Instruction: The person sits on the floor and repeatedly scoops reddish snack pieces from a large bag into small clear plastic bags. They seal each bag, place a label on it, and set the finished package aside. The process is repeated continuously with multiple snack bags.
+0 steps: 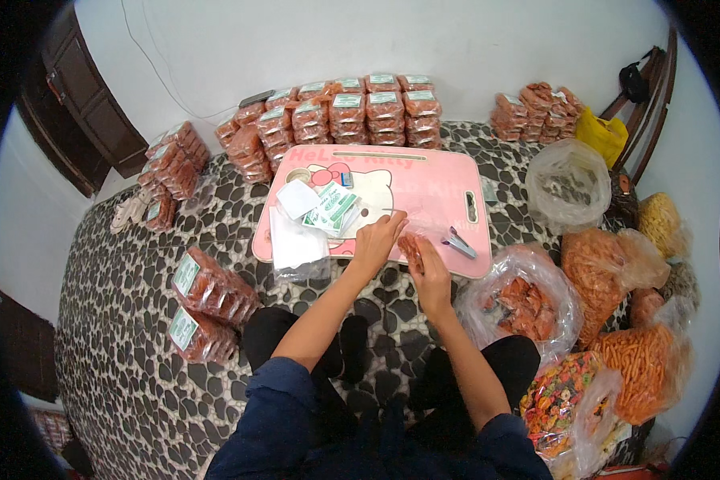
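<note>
My right hand holds a small clear plastic bag with reddish-brown snack pieces over the near edge of a pink folding table. At the bag's clear upper end, the fingers of my left hand are pinched together. A stapler lies on the table to the right of the bag. To the left are printed green-and-white labels, a blank white paper piece and a stack of flat clear bags. Behind the labels are a small blue box and a round container.
Stacked labelled snack packs line the wall, with more packs by my left knee. An open bag of reddish snack stands at my right, near bags of orange sticks and coloured rings. An open clear bag sits behind.
</note>
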The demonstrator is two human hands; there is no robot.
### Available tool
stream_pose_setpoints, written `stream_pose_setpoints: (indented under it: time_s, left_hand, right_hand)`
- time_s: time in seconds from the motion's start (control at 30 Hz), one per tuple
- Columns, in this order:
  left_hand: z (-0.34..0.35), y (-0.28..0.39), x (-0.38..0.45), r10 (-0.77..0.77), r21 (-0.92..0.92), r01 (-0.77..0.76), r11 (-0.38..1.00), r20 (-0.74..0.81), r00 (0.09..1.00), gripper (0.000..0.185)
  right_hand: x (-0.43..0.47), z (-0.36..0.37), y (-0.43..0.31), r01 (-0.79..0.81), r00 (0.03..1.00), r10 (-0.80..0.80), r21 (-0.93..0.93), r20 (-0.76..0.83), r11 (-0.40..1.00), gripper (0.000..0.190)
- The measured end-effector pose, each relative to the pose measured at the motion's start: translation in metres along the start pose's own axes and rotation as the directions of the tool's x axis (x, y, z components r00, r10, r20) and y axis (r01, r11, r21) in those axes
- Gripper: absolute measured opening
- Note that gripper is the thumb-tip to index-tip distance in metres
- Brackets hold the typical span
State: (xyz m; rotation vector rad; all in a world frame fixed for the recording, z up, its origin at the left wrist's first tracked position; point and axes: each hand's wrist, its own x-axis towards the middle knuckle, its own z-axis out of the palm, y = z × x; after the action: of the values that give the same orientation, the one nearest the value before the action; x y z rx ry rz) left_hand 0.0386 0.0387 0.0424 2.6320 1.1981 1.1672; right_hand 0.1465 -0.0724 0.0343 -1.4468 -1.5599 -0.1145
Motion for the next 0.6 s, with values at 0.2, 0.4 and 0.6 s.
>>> stream_pose_setpoints:
  time_s: [0.2, 0.4, 0.6]
  left_hand:
    - [-0.006, 0.002, -0.005, -0.023, 0.161, 0.011, 0.987, 0.073, 0.997, 0.024]
    - [0.014, 0.010, -0.028, 0.059, 0.186, -0.083, 0.979, 0.132, 0.990, 0.018]
    - [0.016, 0.023, -0.038, -0.150, -0.143, 0.160, 0.977, 0.077, 0.986, 0.018]
  right_hand:
    - [0.010, -0.033, -0.005, 0.162, 0.985, -0.161, 0.016, -0.060, 0.987, 0.049]
    - [0.009, -0.049, -0.034, -0.005, 0.973, 0.074, 0.300, -0.217, 0.954, 0.051]
    - [-0.022, -0.035, -0.023, -0.153, 0.985, 0.171, 0.285, -0.038, 0.946, 0.051]
